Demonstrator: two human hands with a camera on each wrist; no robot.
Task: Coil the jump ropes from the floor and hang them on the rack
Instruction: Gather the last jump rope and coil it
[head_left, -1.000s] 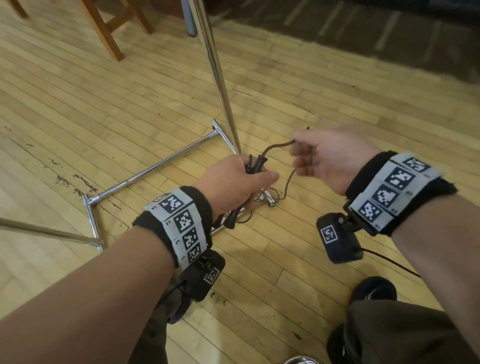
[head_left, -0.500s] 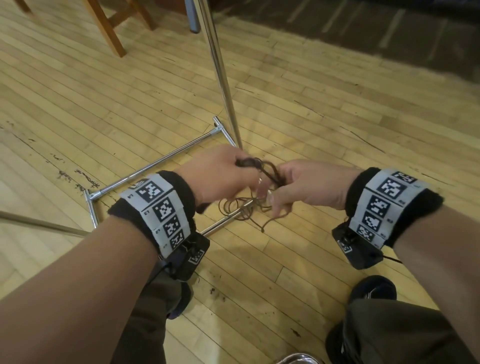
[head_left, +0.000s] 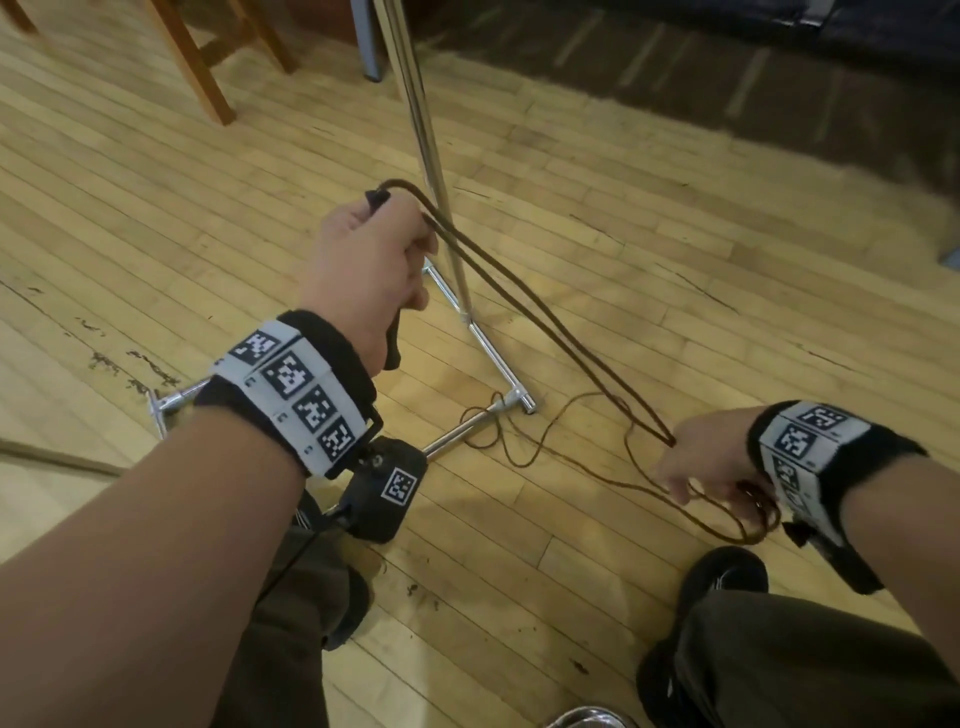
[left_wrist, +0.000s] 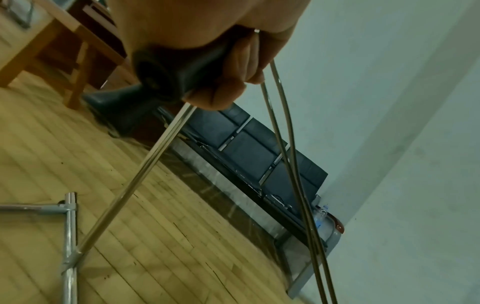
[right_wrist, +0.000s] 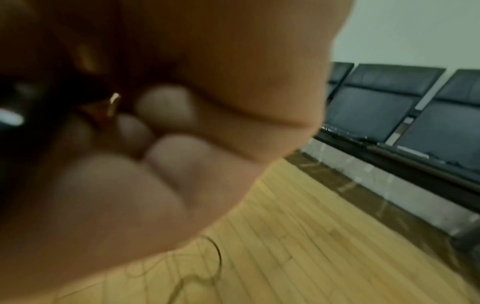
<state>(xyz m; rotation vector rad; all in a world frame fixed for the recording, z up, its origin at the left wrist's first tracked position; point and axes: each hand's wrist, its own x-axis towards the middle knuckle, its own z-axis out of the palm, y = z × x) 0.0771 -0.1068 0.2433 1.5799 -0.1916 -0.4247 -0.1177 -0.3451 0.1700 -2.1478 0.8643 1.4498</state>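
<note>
Between the person's two hands a thin brown jump rope (head_left: 550, 322) is running taut in two strands side by side. The left hand (head_left: 371, 260) is raised and its fingers (left_wrist: 242, 67) are curling tightly round the rope's black handles (left_wrist: 166, 78), which are smooth, round and flared at the butt; one dark tip is poking out above the knuckles and another end is sticking out below the heel of the palm. From just beside those fingers the cord is arching up in a small loop and then slanting down to the right hand (head_left: 711, 457), held lower and well apart from the left. The right fingers (head_left: 675, 478) are bending round the cord, with several loose loops gathering under them and hanging near the wrist; in the blurred right wrist view the fingertips are lying folded against the palm. More slack, thin and wiry, is trailing in untidy curls on the floor (head_left: 675, 218) between the two hands.

Just behind the left fingers a shiny round metal pole of the rack (head_left: 431, 171) is standing upright, joined at the bottom to chrome tubes forming a base on the pale wooden strip flooring, which is looking scuffed and scratched in places. Beyond the pole a reddish wooden chair leg (head_left: 192, 62) is showing, and farther off a row of dark padded seats (right_wrist: 405, 115) is standing against a plain wall. Both wrists are wearing black bands with printed square markers.
</note>
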